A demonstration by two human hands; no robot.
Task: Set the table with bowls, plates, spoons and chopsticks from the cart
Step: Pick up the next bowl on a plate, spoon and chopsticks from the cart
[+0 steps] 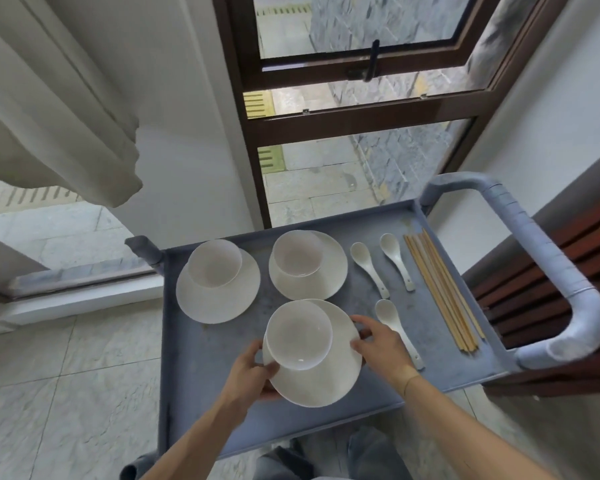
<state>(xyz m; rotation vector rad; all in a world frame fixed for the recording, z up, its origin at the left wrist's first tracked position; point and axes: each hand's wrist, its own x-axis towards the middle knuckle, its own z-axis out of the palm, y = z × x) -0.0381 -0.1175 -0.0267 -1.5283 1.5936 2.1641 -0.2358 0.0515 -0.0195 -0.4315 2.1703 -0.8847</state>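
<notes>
On the grey-blue cart tray (201, 382) stand three white plates, each with a white bowl on it. My left hand (250, 374) grips the left rim of the nearest plate (321, 382), thumb on top beside its bowl (298, 336). My right hand (381, 344) holds the same plate's right rim with curled fingers. Two more sets stand further back: a plate (219, 299) with a bowl (214, 263) at the left, a plate (326, 275) with a bowl (298, 253) at the middle. Three white spoons (368, 268) (395, 259) (397, 329) and a bundle of wooden chopsticks (442, 289) lie at the right.
The cart's padded handle (548, 265) arches over its right end. A dark-framed window (361, 105) rises behind the cart, a curtain (59, 109) hangs at the left, and wooden slats (551, 271) stand at the right. Tiled floor (66, 393) lies to the left.
</notes>
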